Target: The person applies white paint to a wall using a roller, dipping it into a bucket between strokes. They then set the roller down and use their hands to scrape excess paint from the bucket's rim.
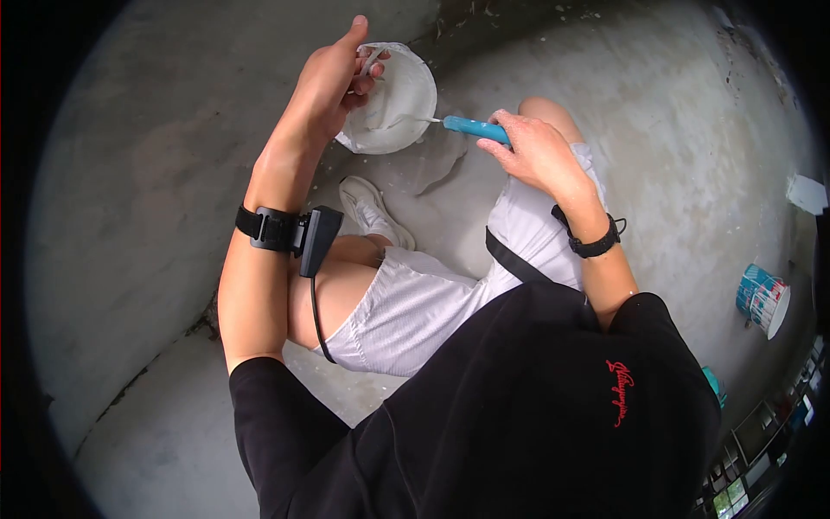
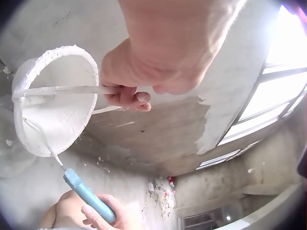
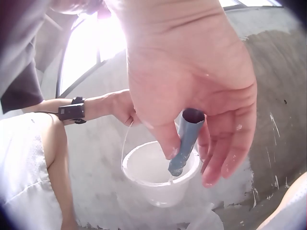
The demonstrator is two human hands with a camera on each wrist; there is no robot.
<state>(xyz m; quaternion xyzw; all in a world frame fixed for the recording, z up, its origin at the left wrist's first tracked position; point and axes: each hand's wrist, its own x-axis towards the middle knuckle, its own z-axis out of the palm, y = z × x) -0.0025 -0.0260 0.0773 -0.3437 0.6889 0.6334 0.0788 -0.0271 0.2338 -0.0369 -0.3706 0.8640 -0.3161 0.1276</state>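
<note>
The left hand grips the handle of a white plastic bucket, whose mouth is tilted toward the person. White paste coats the bucket's rim and inside wall in the left wrist view. In the right hand is a trowel with a blue handle, pinched between thumb and fingers. Its thin metal neck passes over the rim, and the whitish blade is inside the bucket. The right wrist view shows the hollow butt of the trowel handle between the thumb and the fingers.
A white shoe is on the grey floor below the bucket. Off to the right lies a blue and white tub. Bare plastered wall with a darker patch and bright windows surround the person.
</note>
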